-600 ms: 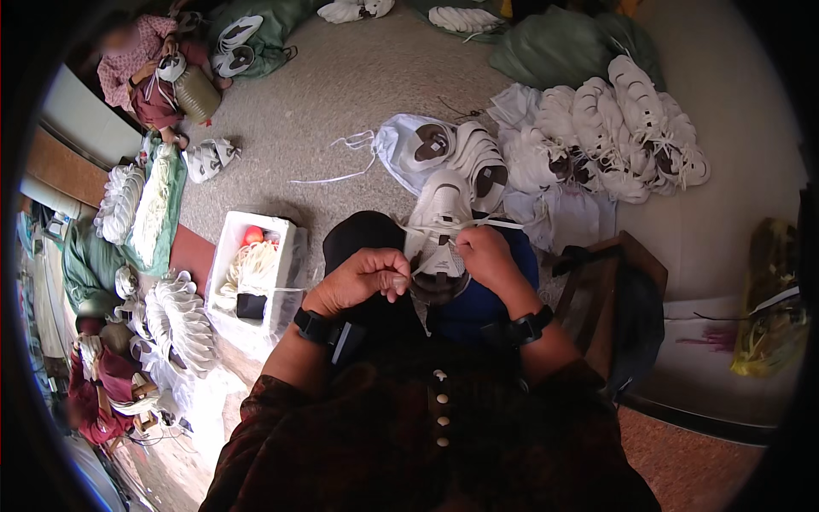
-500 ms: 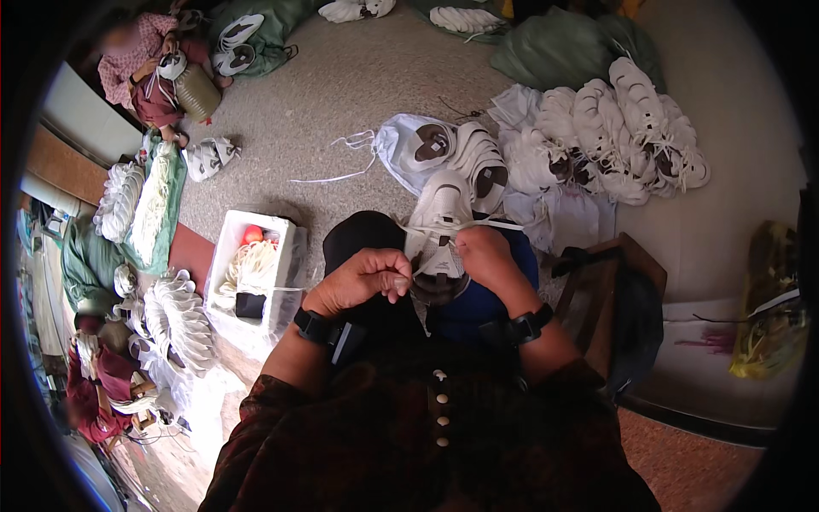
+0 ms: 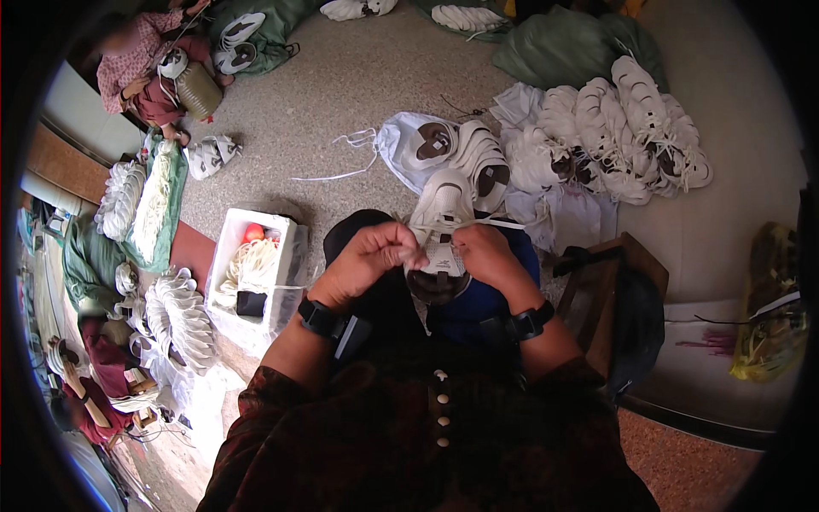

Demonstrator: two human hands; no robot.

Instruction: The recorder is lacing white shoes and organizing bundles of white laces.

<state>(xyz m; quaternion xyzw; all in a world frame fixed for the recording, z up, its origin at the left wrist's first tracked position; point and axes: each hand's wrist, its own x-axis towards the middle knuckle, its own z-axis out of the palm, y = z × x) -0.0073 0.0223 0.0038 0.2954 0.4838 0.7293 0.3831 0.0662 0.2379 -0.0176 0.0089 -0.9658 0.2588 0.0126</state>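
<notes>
A white sneaker (image 3: 444, 194) with a dark brown opening rests on my lap, its toe pointing away from me. My left hand (image 3: 381, 254) is closed at the left side of the lacing, thumb and fingers pinched; what they hold is too small to make out. On the other side my right hand (image 3: 485, 254) is closed on the shoelace at the eyelets. One pale length of shoelace (image 3: 505, 222) crosses the tongue and sticks out to the right past that hand.
Beyond my knees lie more white sneakers (image 3: 488, 162) on a white drawstring bag (image 3: 399, 136). Rows of sneakers (image 3: 597, 128) are at the right, near a wooden stool (image 3: 589, 294). A white foam box (image 3: 217, 256) of laces stands left. Co-workers (image 3: 141, 64) sit at the left.
My left hand has moved up and right, closer to the shoe's lacing. My right hand has barely shifted. The far-left co-worker has raised one arm, drawing a lace upward.
</notes>
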